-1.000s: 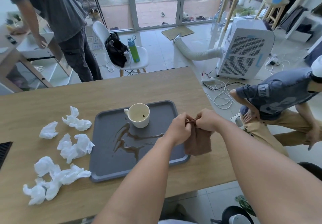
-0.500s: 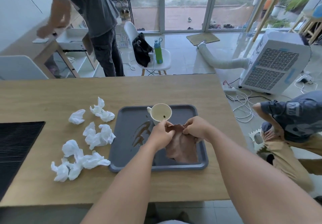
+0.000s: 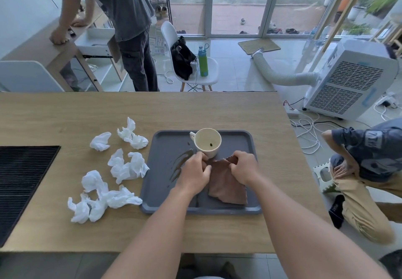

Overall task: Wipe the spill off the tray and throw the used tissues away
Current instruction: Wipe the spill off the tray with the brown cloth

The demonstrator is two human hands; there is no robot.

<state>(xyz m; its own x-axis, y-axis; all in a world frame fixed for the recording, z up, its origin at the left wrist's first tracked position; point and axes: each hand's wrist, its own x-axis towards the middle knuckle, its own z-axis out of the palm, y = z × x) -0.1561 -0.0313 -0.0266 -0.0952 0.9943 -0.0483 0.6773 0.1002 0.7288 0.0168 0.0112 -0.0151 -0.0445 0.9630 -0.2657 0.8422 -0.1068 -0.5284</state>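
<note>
A grey tray [image 3: 161, 194] lies on the wooden table [image 3: 195, 109]. A brown spill [image 3: 181, 162] streaks its left half. A white cup [image 3: 207, 143] stands upright at the tray's far side. A brown cloth [image 3: 226, 183] lies spread on the tray's right half. My left hand [image 3: 194, 173] and my right hand [image 3: 243, 166] each pinch the cloth's far edge, just in front of the cup. Several crumpled white tissues [image 3: 128, 168] lie on the table left of the tray.
A black ribbed mat [image 3: 19, 183] covers the table's left edge. One person stands beyond the table at a side desk [image 3: 54, 50]. Another crouches on the floor at right [image 3: 365, 170]. A white chair with a green bottle [image 3: 203, 63] and a cooler unit [image 3: 352, 83] stand behind.
My hands have carried the cloth from beyond the tray's right edge onto the tray and spread it flat there. The view has swung left and downward.
</note>
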